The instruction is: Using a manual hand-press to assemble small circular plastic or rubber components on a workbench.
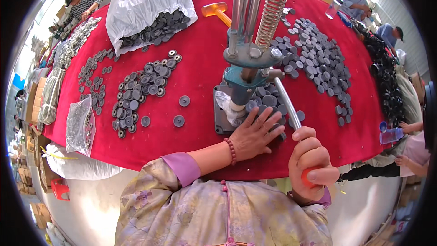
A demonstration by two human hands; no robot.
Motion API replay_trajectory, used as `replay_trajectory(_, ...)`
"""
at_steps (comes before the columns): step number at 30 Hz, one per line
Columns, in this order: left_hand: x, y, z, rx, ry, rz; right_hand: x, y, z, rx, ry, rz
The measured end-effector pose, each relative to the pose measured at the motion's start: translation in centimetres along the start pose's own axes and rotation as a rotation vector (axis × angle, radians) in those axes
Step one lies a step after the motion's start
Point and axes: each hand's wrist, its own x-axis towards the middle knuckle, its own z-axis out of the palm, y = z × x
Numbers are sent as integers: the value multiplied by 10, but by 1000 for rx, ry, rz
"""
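A hand press with a teal metal body (248, 78) stands on a dark base plate in front of me, a coil spring (273, 11) rising above it. My right hand (312, 164) is closed around the lower end of its steel lever (287, 102); a bit of red knob shows between the fingers. My left hand (255, 135) lies palm down with fingers spread, right of the press base, over some grey round caps (268, 100). Whatever is under that palm is hidden. Crumpled white plastic (230, 107) clings to the base near the ram's white tip.
Grey discs with raised centres (145, 79) lie scattered left of the press, and flat grey caps (321, 59) spread to its right. Behind are a white sack (145, 2) spilling dark discs and an orange mallet (216, 10). A clear bag (80, 125) lies left. Other people work around the red table (191, 143).
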Motion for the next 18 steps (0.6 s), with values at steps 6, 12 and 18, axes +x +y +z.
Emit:
replay_trajectory(6,36,15,17,138,29,-219,-6,1,2,89,19,51)
replay_trajectory(12,119,15,74,66,93,-178,-2,-7,-4,40,9,84)
replay_trajectory(18,206,-9,98,69,263,-290,7,-10,2,-12,-8,98)
